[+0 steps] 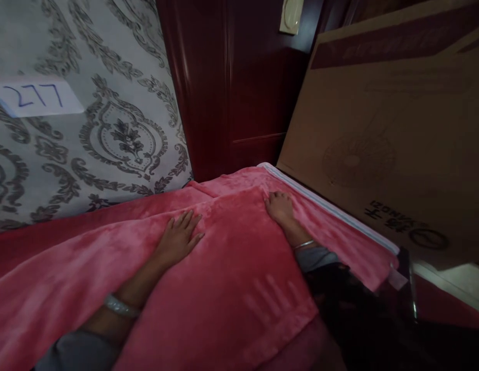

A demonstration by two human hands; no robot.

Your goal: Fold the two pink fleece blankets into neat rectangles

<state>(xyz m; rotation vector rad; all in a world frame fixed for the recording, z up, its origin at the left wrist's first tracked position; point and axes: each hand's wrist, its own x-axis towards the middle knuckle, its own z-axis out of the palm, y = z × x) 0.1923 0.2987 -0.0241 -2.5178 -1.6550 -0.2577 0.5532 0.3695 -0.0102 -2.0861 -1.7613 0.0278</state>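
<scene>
A plush pink-red blanket (224, 273) lies spread in front of me, with one layer folded over another. Flat on it rests my left hand (180, 237), fingers stretched and the thumb apart. My right hand (280, 207) lies near the far right corner of the folded layer, its fingers a little curved over the edge and holding nothing that I can see. Streaks like finger marks show in the pile near the front right. White trim (328, 201) runs along the right border of the lower layer, and a small pale tag hangs at its near end.
Patterned grey-white wall covering (127, 134) stands at the left, bearing a paper label (42, 97) reading 277. Behind the blanket is a dark red wooden panel (247, 82). A large printed cardboard box (386, 129) leans at the right.
</scene>
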